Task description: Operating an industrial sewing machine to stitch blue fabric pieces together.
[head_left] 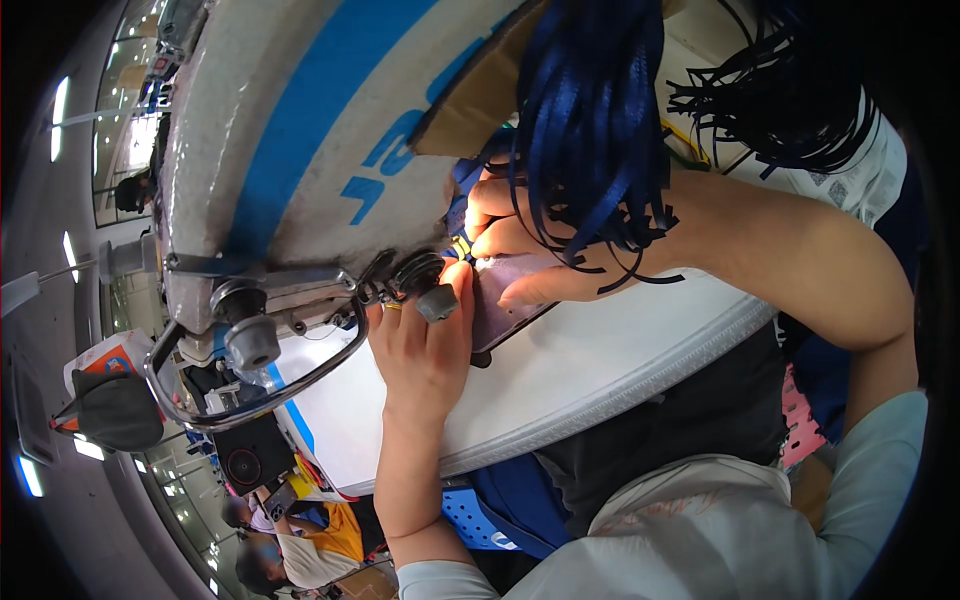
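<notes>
A white sewing machine (300, 130) with blue stripes covers the upper left, its lamp lighting the sewing spot. My left hand (415, 350) lies on the machine bed beside that spot. Its fingers are drawn together, and most fingertips are hidden behind the black thread-tension dial (415, 272). From the right, my right hand (530, 250) bends its fingers against a dark blue fabric piece (463, 178) by the needle area, its thumb over the purplish metal plate (515, 285). A small yellow bit (461, 246) shows between the hands. Hanging blue ribbons (590, 130) partly cover my right hand.
The white sewing table (600, 350) has a ribbed curved edge close to my body. A bent metal bar (270, 400) juts from the machine at left. Dark cut strips (790, 110) hang at upper right. People (300, 550) sit at lower left; a blue perforated basket (475, 520) is below the table.
</notes>
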`<state>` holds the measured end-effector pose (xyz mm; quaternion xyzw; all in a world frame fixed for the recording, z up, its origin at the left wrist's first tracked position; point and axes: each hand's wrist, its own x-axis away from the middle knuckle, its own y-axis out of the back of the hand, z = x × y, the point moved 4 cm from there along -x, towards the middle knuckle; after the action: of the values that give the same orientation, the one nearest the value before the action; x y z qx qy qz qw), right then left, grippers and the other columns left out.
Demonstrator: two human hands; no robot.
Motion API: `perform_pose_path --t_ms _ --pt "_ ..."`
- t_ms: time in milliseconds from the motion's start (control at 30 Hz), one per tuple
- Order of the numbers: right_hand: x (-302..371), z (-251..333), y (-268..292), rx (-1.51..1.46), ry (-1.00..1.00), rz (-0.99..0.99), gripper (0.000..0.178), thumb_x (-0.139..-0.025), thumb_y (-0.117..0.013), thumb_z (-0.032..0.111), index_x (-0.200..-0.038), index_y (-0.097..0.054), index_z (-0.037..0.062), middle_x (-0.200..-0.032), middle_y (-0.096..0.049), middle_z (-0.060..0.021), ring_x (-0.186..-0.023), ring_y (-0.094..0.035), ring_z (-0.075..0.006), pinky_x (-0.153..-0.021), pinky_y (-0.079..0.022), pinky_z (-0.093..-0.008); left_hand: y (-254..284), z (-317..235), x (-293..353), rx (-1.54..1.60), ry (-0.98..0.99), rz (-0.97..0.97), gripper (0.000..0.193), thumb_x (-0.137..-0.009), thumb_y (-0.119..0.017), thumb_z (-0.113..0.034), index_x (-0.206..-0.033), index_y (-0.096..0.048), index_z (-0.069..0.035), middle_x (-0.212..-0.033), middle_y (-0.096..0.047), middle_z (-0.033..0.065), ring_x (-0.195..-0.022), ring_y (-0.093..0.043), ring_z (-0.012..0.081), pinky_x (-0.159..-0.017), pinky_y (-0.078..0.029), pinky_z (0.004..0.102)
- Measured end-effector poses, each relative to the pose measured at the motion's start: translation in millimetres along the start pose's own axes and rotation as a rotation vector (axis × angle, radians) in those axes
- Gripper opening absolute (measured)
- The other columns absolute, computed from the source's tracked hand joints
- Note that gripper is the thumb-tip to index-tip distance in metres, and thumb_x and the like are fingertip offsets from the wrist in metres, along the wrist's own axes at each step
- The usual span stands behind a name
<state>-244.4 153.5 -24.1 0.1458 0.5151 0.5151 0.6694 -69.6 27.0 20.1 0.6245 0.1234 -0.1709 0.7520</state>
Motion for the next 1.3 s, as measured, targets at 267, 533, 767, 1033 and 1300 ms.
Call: perform_pose_path --t_ms 267,533,767,1033,1300 --pt "-3.2 2.7 3.4 -0.022 -0.003 -0.031 0.054 -0.103 -0.071 0.054 -0.131 -0.074 0.0087 -0.129 -0.073 -0.0076 -0.121 -0.068 -0.0283 -0.108 -0.054 -0.0470 1.0 6.1 5.3 0.011 0.007 0.017 0.026 -0.090 -0.091 -0.009 -0.114 -0.082 -0.014 -0.083 -0.063 0.0011 -0.070 -0.059 0.0231 -0.066 -0.043 0.0394" --pt "-3.1 6.2 5.2 0.021 0.100 -0.209 0.044 -0.093 -0.085 0.039 -0.121 -0.077 0.0060 -0.121 -0.071 -0.0101 -0.120 -0.065 -0.0330 -0.100 -0.056 -0.0451 6.4 4.5 -0.8 0.058 -0.060 0.012 0.035 -0.087 -0.086 -0.007 -0.121 -0.081 -0.012 -0.096 -0.069 0.0029 -0.081 -0.066 0.0237 -0.066 -0.047 0.0361" --pt "-3.2 7.5 -1.0 -0.017 0.081 -0.055 0.043 -0.092 -0.085 0.037 -0.120 -0.077 0.0056 -0.119 -0.070 -0.0123 -0.117 -0.063 -0.0356 -0.102 -0.054 -0.0470 6.9 5.9 11.8 0.041 0.000 0.084 0.036 -0.084 -0.079 -0.009 -0.121 -0.079 -0.009 -0.111 -0.074 0.0048 -0.092 -0.069 0.0247 -0.082 -0.052 0.0424" --pt "-16.9 22.3 18.0 0.109 -0.011 0.208 0.053 -0.098 -0.077 0.058 -0.115 -0.078 0.0076 -0.115 -0.071 -0.0172 -0.094 -0.070 -0.0406 -0.098 -0.054 -0.0508 -3.6 16.5 23.3 0.342 0.105 0.021 0.032 -0.087 -0.085 -0.013 -0.120 -0.082 -0.013 -0.113 -0.075 0.0031 -0.096 -0.065 0.0243 -0.092 -0.048 0.0446" --pt "-13.6 12.2 16.5 -0.009 -0.228 0.328 0.056 -0.096 -0.085 0.054 -0.131 -0.079 0.0105 -0.117 -0.077 -0.0142 -0.110 -0.073 -0.0358 -0.097 -0.056 -0.0449 -5.3 15.8 19.7 0.303 0.011 -0.095 0.027 -0.091 -0.084 -0.015 -0.117 -0.079 -0.010 -0.117 -0.069 0.0010 -0.112 -0.069 0.0222 -0.124 -0.043 0.0648"
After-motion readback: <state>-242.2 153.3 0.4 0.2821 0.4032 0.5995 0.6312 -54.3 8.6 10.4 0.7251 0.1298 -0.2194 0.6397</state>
